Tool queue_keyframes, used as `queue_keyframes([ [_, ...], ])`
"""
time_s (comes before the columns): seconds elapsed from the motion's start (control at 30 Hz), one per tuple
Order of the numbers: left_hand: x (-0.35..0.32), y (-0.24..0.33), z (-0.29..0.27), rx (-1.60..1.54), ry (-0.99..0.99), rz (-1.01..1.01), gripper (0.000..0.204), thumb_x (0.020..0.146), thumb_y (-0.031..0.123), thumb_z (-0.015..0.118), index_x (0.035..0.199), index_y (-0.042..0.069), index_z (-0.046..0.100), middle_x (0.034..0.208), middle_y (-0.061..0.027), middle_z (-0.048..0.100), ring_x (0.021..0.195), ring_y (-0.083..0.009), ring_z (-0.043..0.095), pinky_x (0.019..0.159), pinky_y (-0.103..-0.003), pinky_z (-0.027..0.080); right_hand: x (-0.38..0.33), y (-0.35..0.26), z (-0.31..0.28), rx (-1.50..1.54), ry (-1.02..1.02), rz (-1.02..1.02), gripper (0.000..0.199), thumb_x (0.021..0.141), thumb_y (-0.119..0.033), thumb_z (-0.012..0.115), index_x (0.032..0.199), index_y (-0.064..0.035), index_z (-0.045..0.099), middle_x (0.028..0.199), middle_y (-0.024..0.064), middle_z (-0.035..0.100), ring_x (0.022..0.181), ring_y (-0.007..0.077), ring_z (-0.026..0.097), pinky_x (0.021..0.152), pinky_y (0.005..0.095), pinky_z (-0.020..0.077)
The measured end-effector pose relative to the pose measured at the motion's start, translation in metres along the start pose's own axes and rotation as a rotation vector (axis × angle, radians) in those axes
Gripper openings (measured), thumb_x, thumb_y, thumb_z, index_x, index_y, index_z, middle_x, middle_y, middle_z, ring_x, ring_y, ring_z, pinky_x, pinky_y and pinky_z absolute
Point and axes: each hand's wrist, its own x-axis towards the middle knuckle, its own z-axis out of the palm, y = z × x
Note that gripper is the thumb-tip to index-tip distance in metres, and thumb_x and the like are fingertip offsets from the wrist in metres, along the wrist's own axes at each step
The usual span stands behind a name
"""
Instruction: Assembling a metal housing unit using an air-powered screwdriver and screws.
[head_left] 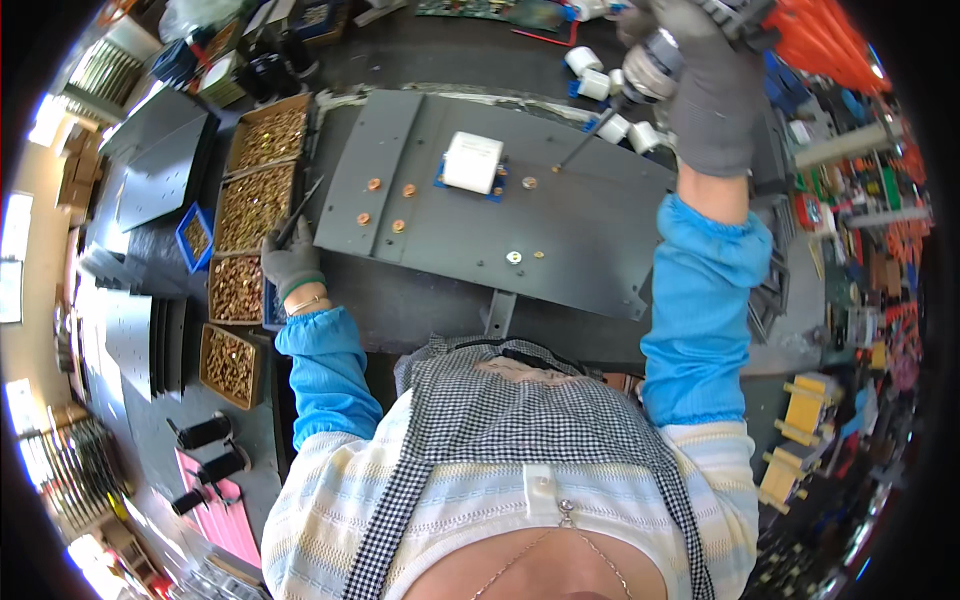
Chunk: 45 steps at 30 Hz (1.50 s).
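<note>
A dark grey metal panel point(590, 225) lies in front of me on the bench. My right hand point(715, 105), in a grey glove, is wrapped round a power screwdriver point(652, 66). Its long thin bit points down-left and its tip meets a small brass-coloured screw point(557, 168) on the panel. A white block-shaped part point(473, 161) on a blue base sits mid-panel, and several copper-coloured fasteners point(375, 184) dot its left part. Off the panel's left edge, my gloved left hand point(291, 258) is closed on a thin dark tool point(301, 208), its kind unclear, beside the screw trays.
Cardboard trays point(232, 212) of small metal fasteners line the left side, with a small blue bin point(195, 237) beyond. White cylindrical parts point(594, 84) lie behind the panel. Stacked dark plates point(160, 165) stand far left. A metal bracket point(500, 312) sticks out under the panel's near edge.
</note>
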Motion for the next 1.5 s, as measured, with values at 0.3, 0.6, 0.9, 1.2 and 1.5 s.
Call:
queue_keyframes([
  [0.3, -0.069, 0.148, 0.032, -0.101, 0.24, -0.139, 0.05, 0.101, 0.033, 0.057, 0.136, -0.002, 0.053, 0.125, -0.014, 0.062, 0.111, -0.0235, 0.058, 0.097, -0.035, 0.046, -0.005, -0.023, 0.001, 0.037, 0.016, 0.238, 0.027, 0.082, -0.021, 0.077, 0.101, -0.0055, 0.065, 0.071, 0.0047, 0.065, 0.051, 0.0086, 0.052, 0.042, 0.0234, 0.0388],
  [0.6, -0.082, 0.211, 0.057, 0.094, -0.078, 0.223, 0.033, 0.096, 0.016, 0.062, 0.125, 0.0, 0.062, 0.129, -0.0115, 0.063, 0.113, -0.0191, 0.06, 0.099, -0.031, 0.047, -0.001, 0.013, -0.01, 0.338, -0.187, 0.104, 0.031, 0.082, -0.022, 0.077, 0.106, -0.0067, 0.064, 0.078, 0.0035, 0.066, 0.061, 0.0102, 0.06, 0.049, 0.0259, 0.0446],
  [0.9, -0.074, 0.208, 0.082, 0.754, -0.322, 0.423, 0.042, 0.095, 0.034, 0.058, 0.128, 0.008, 0.059, 0.129, -0.0127, 0.062, 0.113, -0.0354, 0.062, 0.094, -0.042, 0.05, -0.008, -0.024, -0.007, 0.056, -0.038, 0.194, 0.024, 0.084, -0.019, 0.076, 0.101, -0.0076, 0.064, 0.077, 0.0021, 0.064, 0.056, 0.009, 0.056, 0.047, 0.0256, 0.0427],
  [1.2, -0.077, 0.201, 0.08, 0.762, -0.333, 0.526, 0.038, 0.095, 0.032, 0.058, 0.123, 0.006, 0.062, 0.132, -0.0126, 0.06, 0.116, -0.0341, 0.06, 0.095, -0.04, 0.049, -0.003, -0.052, -0.034, 0.093, 0.0, -0.067, 0.021, 0.085, -0.018, 0.078, 0.098, -0.0072, 0.065, 0.081, -0.0014, 0.063, 0.066, 0.0068, 0.055, 0.055, 0.0236, 0.045],
  [1.5, -0.078, 0.198, 0.074, 0.758, -0.326, 0.478, 0.037, 0.095, 0.031, 0.059, 0.121, 0.006, 0.063, 0.133, -0.012, 0.06, 0.116, -0.0336, 0.061, 0.096, -0.04, 0.049, -0.042, -0.053, -0.175, -1.243, 0.188, 0.055, 0.047, 0.079, -0.028, 0.078, 0.115, -0.0024, 0.063, 0.097, 0.0154, 0.07, 0.09, 0.0283, 0.068, 0.082, 0.0389, 0.0512],
])
